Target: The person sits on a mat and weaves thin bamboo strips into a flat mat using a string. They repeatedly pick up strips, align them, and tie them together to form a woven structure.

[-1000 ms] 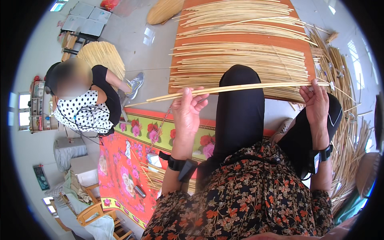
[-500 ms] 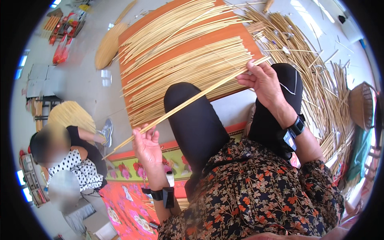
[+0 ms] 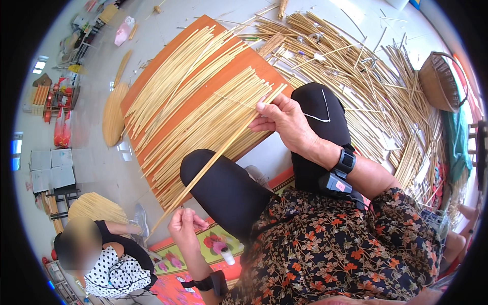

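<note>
My right hand (image 3: 272,114) grips long pale sticks (image 3: 230,145) near their upper end; they slant down left across my left knee. My left hand (image 3: 185,222) is just below their lower part, apparently apart from them, with fingers curled in; what it holds, if anything, is unclear. Beyond my knees, an orange board (image 3: 193,71) bears rows of similar sticks (image 3: 168,81). A small white cylinder (image 3: 227,255) lies beside my left forearm on a flowered mat (image 3: 168,254).
A co-worker (image 3: 114,269) in a dotted top sits at lower left by a fan-shaped stick piece (image 3: 94,208). An oval woven piece (image 3: 112,112) lies left of the board. Loose stick heaps (image 3: 356,96), a basket (image 3: 439,84) and green cloth (image 3: 455,137) are at right.
My right hand has swung leftward in view, tilting the sticks more steeply. My left hand has moved down and its fingers now seem off the sticks. The view has turned, showing more floor at right.
</note>
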A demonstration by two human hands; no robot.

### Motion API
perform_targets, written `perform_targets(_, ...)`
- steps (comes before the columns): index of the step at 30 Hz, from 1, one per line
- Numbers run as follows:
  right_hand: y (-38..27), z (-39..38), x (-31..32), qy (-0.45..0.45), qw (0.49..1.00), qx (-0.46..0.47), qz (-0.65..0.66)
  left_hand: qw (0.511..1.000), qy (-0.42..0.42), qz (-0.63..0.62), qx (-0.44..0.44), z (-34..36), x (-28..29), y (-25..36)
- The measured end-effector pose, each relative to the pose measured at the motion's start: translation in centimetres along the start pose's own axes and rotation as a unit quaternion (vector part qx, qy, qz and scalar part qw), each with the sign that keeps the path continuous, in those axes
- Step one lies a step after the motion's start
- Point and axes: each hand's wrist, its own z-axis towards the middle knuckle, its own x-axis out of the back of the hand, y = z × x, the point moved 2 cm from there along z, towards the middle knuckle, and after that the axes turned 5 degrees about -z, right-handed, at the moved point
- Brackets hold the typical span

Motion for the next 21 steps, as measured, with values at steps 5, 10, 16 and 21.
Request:
perform_targets(5, 0.2, -0.1, 0.1, -0.015, 1.000, -0.007, 0.011, 0.850, 0.016, 0.306, -0.428, 1.9, -7.1, 3.7)
perform_targets(10, 0.5, 0.1, 0.2, -0.002, 1.000, -0.002, 0.016, 0.832, -0.025, 0.367, -0.415, 3.9, -10.1, 3.6)
perform_targets(16, 1.1, 0.1, 0.3, 0.007, 1.000, -0.016, 0.012, 0.828, -0.037, 0.351, -0.437, 5.5, -11.4, 3.0)
perform_targets(21, 0.9, 0.0, 0.1, 0.001, 1.000, -0.022, 0.015, 0.794, -0.058, 0.367, -0.481, 6.2, -14.6, 3.6)
